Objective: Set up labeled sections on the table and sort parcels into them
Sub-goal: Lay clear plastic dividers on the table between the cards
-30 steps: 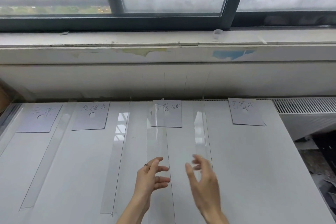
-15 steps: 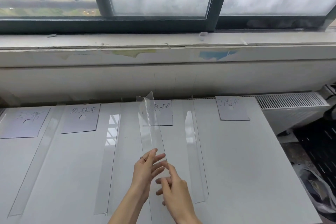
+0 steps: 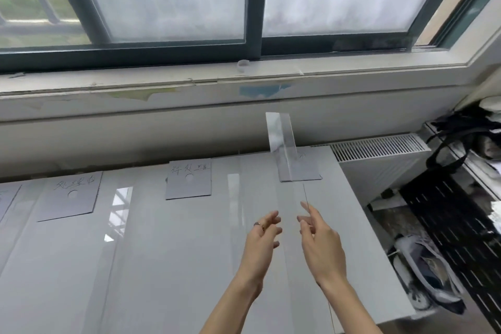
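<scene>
Clear acrylic divider point(image 3: 282, 144) raised between my left hand point(image 3: 260, 241) and right hand point(image 3: 320, 241), fingers loosely spread, grip unclear; next, I judge, seat it beside the far-right label card point(image 3: 306, 168).

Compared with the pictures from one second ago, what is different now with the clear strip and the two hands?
The clear strip was carried rightward, from the middle label card to the rightmost card, its far end raised. The right hand now pinches its edge; the left hand stays open beside it. The cards and the flat strips stayed put.
</scene>
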Motion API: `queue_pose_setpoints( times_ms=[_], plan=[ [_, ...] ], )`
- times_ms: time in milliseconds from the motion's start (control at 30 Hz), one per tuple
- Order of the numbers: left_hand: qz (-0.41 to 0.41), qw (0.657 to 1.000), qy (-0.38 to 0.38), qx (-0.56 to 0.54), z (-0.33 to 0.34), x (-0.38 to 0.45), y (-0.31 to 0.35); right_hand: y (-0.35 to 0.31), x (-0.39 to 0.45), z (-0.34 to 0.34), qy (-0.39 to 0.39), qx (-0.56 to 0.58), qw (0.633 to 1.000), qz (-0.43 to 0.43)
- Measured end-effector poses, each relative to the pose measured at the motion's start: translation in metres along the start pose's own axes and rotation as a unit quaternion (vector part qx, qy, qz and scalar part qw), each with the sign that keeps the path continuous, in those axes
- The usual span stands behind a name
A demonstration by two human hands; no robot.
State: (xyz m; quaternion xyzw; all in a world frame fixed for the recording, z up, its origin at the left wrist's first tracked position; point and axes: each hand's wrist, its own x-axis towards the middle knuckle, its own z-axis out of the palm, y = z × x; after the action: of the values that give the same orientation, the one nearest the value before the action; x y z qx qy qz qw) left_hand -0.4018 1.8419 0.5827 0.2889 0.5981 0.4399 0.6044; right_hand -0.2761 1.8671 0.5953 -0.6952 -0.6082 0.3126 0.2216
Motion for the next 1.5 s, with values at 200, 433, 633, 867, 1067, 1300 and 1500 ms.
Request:
queue_pose_setpoints(
  times_ms=[200, 433, 633, 867, 1067, 1300, 1500],
  plan=[
    [-0.033, 0.992, -0.063, 0.106, 0.133, 0.013, -0.029, 0.096, 0.052, -0.059, 0.029, -0.052, 0.997, 0.051],
    [-0.07, 0.97, -0.077, 0.219, 0.211, 0.042, -0.076, 0.166, 0.099, -0.073, 0.001, -0.137, 0.99, 0.045],
    [-0.025, 0.925, -0.097, 0.366, 0.225, 0.058, -0.101, 0.195, 0.119, -0.068, -0.014, -0.148, 0.988, 0.028],
    [0.006, 0.855, -0.095, 0.509, 0.229, 0.063, -0.116, 0.199, 0.127, -0.06, -0.024, -0.178, 0.984, 0.009],
    [0.037, 0.833, -0.09, 0.545, 0.225, 0.063, -0.126, 0.201, 0.133, -0.056, -0.044, -0.187, 0.981, 0.013],
    [0.033, 0.843, -0.073, 0.532, 0.226, 0.064, -0.122, 0.201, 0.136, -0.065, -0.061, -0.147, 0.987, 0.034],
    [0.03, 0.845, -0.041, 0.533, 0.224, 0.069, -0.112, 0.203, 0.138, -0.068, -0.043, -0.136, 0.989, 0.027]
  ],
)
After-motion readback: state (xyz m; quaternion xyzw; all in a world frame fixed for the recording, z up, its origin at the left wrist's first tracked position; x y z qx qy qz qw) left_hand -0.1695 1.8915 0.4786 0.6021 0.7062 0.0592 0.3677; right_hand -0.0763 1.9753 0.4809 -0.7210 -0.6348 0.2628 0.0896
